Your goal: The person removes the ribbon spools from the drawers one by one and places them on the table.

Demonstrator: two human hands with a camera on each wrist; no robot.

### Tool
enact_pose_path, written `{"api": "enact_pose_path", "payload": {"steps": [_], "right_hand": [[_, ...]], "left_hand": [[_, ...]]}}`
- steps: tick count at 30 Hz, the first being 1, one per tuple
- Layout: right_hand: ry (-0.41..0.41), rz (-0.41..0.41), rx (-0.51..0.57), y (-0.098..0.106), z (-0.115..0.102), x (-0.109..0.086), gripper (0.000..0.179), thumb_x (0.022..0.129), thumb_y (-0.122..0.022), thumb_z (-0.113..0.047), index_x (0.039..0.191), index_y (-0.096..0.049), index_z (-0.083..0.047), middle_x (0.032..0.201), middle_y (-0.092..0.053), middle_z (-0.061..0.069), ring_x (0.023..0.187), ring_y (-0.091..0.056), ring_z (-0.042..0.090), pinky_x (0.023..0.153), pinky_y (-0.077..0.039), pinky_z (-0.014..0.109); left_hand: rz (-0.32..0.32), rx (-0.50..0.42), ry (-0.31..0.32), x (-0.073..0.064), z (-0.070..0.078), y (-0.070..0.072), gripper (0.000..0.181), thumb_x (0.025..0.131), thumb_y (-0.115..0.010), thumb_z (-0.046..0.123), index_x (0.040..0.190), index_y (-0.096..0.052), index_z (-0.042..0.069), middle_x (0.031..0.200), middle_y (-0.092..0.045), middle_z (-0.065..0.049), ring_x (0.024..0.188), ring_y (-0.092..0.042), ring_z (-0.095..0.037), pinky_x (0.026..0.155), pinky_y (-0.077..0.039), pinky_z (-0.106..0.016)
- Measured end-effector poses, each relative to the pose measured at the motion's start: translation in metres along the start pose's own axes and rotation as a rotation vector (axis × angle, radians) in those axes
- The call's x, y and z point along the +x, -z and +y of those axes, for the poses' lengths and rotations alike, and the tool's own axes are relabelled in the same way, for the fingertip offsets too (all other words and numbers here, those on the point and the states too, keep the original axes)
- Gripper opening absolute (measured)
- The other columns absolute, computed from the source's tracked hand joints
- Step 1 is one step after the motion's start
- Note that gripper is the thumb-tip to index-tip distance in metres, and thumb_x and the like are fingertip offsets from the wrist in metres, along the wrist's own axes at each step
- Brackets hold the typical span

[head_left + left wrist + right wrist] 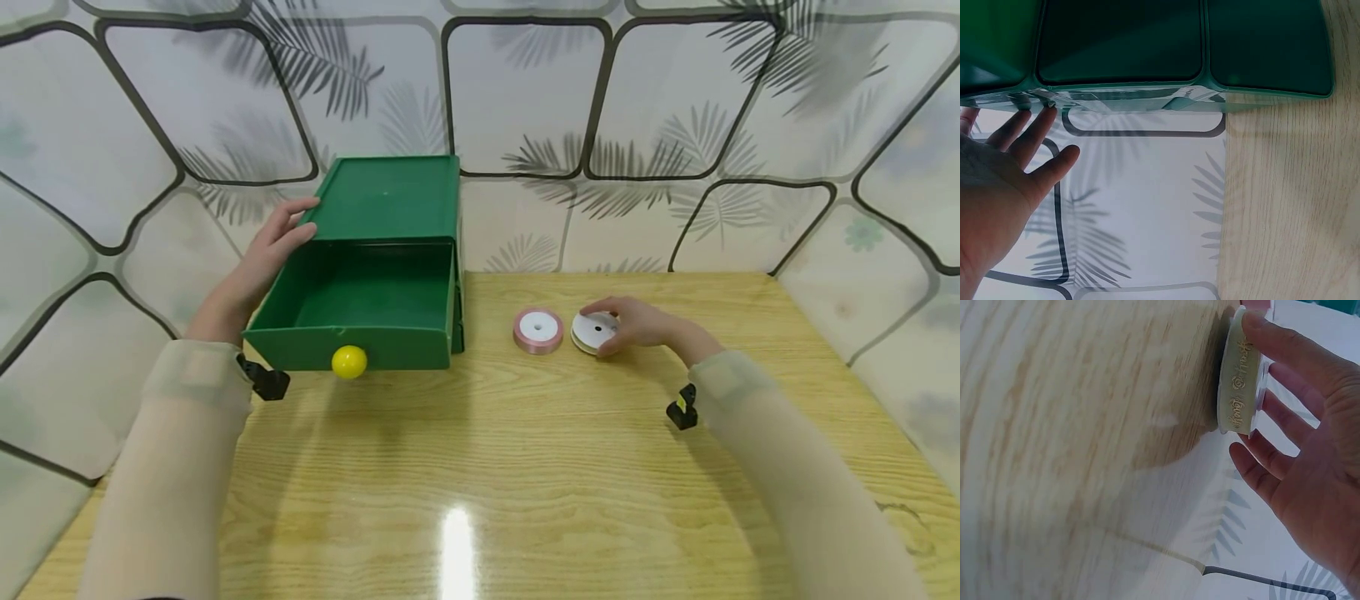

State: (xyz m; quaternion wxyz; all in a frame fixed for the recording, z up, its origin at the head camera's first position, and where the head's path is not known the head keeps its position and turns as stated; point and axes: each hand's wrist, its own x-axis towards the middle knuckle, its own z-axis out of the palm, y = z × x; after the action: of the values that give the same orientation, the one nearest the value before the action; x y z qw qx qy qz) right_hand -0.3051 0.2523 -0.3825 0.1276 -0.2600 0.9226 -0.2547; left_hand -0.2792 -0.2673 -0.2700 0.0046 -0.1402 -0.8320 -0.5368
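My right hand (634,325) pinches a white-sided ribbon spool (590,332) by its edges, the thumb at one side and the fingers at the other. In the right wrist view, lettering shows on the pale ribbon (1239,384) of this spool. Just left of it lies a pink ribbon spool (537,332). My left hand (258,262) touches the left side of a green drawer box (390,196) with extended fingers. The drawer (397,346) is pulled out, with bare green inside and a round yellow knob (349,362). In the left wrist view, fingertips (1047,115) meet the box's side.
A light wood-grain table (562,483) carries everything. Behind and on both sides stands a pale cloth (525,92) printed with dark outlines and leaves. The pulled-out drawer juts forward over the table at the left.
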Motion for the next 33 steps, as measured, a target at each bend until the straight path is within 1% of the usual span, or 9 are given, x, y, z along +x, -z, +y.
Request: {"api": "enact_pose_path", "payload": {"steps": [13,18,22,26,29,33], "right_hand": [[-0.031,-0.032,0.026,0.002,-0.002,0.003,0.068,0.076,-0.082,-0.009,0.137,-0.052,0.001,0.14,-0.044,0.028,0.12,-0.043,0.039,0.098,-0.034,0.053],[-0.011,-0.021,0.019,0.002,-0.002,0.004,0.068,0.075,-0.083,-0.009,0.135,-0.053,0.003,0.14,-0.044,0.028,0.12,-0.043,0.04,0.098,-0.034,0.053],[0.006,-0.016,0.035,0.002,-0.002,0.004,0.07,0.075,-0.084,-0.012,0.135,-0.052,0.004,0.143,-0.042,0.028,0.127,-0.038,0.044,0.102,-0.03,0.056],[-0.028,0.001,0.078,0.003,-0.001,0.001,0.074,0.078,-0.083,-0.017,0.14,-0.048,0.002,0.148,-0.037,0.025,0.134,-0.03,0.046,0.104,-0.027,0.059],[-0.043,0.035,0.115,0.004,-0.003,-0.004,0.072,0.082,-0.08,-0.021,0.142,-0.047,0.0,0.149,-0.037,0.022,0.136,-0.029,0.045,0.105,-0.027,0.059],[-0.002,0.075,0.183,0.005,-0.015,-0.012,0.063,0.089,-0.073,-0.023,0.141,-0.047,0.001,0.146,-0.041,0.022,0.135,-0.031,0.045,0.106,-0.026,0.06]], "left_hand": [[0.0,-0.003,0.007,0.0,-0.002,0.001,0.053,0.103,-0.041,0.039,0.152,-0.027,0.024,0.16,-0.012,-0.014,0.138,-0.021,-0.037,0.108,-0.018,-0.059],[-0.001,-0.005,0.012,-0.001,-0.001,0.002,0.053,0.103,-0.041,0.039,0.152,-0.027,0.025,0.159,-0.013,-0.014,0.137,-0.023,-0.038,0.108,-0.019,-0.059],[0.003,-0.005,0.01,-0.001,-0.002,0.002,0.053,0.103,-0.041,0.039,0.152,-0.027,0.024,0.16,-0.012,-0.014,0.138,-0.021,-0.038,0.108,-0.017,-0.059],[0.003,-0.006,0.004,-0.001,-0.002,0.001,0.053,0.103,-0.041,0.038,0.152,-0.027,0.023,0.16,-0.01,-0.015,0.141,-0.016,-0.037,0.11,-0.014,-0.059],[0.003,-0.006,0.0,-0.001,-0.002,0.0,0.053,0.103,-0.041,0.038,0.152,-0.027,0.022,0.16,-0.01,-0.015,0.141,-0.016,-0.037,0.11,-0.014,-0.059],[0.002,-0.007,-0.011,0.0,-0.002,0.001,0.051,0.103,-0.041,0.037,0.151,-0.028,0.023,0.159,-0.014,-0.016,0.137,-0.022,-0.037,0.109,-0.017,-0.056]]}}
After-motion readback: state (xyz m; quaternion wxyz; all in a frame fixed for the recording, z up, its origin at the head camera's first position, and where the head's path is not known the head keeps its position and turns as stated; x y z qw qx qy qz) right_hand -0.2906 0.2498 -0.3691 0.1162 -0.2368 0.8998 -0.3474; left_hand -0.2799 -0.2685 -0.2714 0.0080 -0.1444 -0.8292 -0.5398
